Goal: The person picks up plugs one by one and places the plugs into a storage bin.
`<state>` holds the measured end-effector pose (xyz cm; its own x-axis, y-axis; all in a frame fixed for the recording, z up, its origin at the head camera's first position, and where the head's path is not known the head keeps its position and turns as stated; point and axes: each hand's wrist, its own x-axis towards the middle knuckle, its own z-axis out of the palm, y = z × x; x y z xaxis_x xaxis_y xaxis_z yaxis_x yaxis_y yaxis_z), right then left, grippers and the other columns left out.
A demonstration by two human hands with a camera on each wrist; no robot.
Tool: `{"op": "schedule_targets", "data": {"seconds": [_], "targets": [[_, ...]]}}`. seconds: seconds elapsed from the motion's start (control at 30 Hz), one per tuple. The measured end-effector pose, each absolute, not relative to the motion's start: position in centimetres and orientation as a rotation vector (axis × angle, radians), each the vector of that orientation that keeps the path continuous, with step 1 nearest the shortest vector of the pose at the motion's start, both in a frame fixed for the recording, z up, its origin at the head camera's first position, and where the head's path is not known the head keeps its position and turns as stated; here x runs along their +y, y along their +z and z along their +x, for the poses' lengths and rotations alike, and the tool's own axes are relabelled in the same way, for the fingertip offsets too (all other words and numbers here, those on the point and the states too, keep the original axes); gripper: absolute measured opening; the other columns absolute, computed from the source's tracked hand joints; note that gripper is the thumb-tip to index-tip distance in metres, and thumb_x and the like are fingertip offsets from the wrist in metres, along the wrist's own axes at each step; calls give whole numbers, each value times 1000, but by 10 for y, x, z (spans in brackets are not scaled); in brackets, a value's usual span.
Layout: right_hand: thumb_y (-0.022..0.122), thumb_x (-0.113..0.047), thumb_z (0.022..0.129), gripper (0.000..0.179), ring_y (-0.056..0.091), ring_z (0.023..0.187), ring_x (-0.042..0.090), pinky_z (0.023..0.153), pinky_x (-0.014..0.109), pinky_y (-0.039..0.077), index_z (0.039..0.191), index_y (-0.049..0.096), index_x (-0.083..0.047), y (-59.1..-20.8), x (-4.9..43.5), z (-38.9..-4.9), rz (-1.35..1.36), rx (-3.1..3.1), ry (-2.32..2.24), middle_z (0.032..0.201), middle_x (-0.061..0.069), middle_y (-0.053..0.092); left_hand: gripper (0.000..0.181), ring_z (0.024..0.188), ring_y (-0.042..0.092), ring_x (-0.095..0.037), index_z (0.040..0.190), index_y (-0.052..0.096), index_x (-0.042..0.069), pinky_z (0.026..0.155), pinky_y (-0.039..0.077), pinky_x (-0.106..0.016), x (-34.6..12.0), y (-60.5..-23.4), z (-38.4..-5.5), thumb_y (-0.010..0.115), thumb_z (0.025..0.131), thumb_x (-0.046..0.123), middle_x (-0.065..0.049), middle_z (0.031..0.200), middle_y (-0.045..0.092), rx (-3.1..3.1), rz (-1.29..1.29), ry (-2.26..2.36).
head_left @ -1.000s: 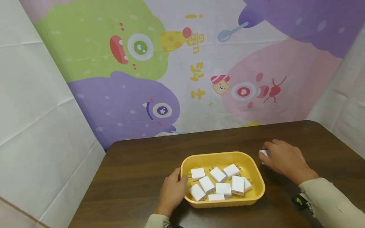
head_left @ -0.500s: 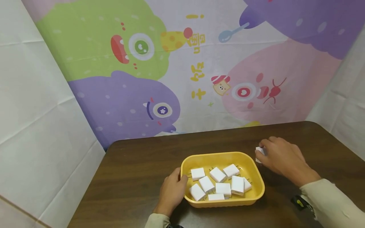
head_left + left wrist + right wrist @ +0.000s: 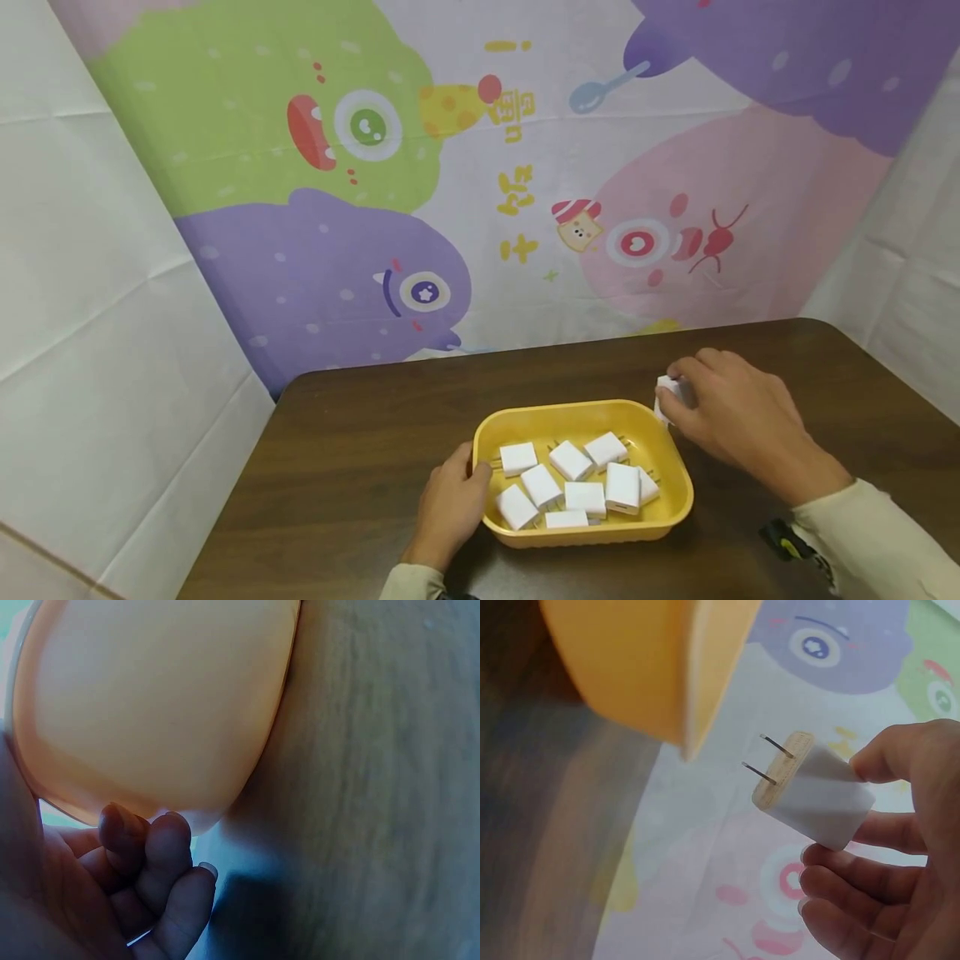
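A yellow plastic basket point(image 3: 585, 537) stands on the table with several white charger plugs point(image 3: 585, 498) lying loose inside. My left hand point(image 3: 452, 500) grips its left end, thumb over the rim and fingers curled against the outer wall in the left wrist view. Just beyond the basket's far right corner, my right hand point(image 3: 738, 408) pinches one more white charger plug point(image 3: 817, 791) between thumb and fingers. Its two metal prongs point away from the palm, toward the basket wall point(image 3: 630, 667) in the right wrist view.
The dark wooden table point(image 3: 337, 467) runs back to a cartoon-printed cloth point(image 3: 525, 308). White cloth walls point(image 3: 135, 333) close off the left and right sides.
My right hand has lifted the charger plug off the table and brought it left, up to the basket's right corner. The left hand and basket have stayed in place.
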<state>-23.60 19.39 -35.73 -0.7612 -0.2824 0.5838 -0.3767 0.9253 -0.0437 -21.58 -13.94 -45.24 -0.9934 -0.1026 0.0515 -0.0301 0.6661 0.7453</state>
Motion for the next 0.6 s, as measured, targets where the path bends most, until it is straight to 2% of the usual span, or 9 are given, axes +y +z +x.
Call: {"op": "schedule_targets", "data": {"seconds": [0.27,0.6], "targets": [[73,-36,82,24,59,77,21,53,44,51,93,74,-14,-345,178,-225,473,-2509,259,87,0,64,35,97,65,-21,127,67,18,85,49,-50,-139,-452,-215,53,96,28,1,110,72,-2785,116,-1257],[75,-34,80,18,57,73,11,48,29,45,88,72,-18,-353,151,-209,671,-2412,310,83,-8,62,37,98,65,-22,128,67,17,86,48,-50,-139,-452,-216,53,96,27,0,110,72,-2777,108,-1263]]}}
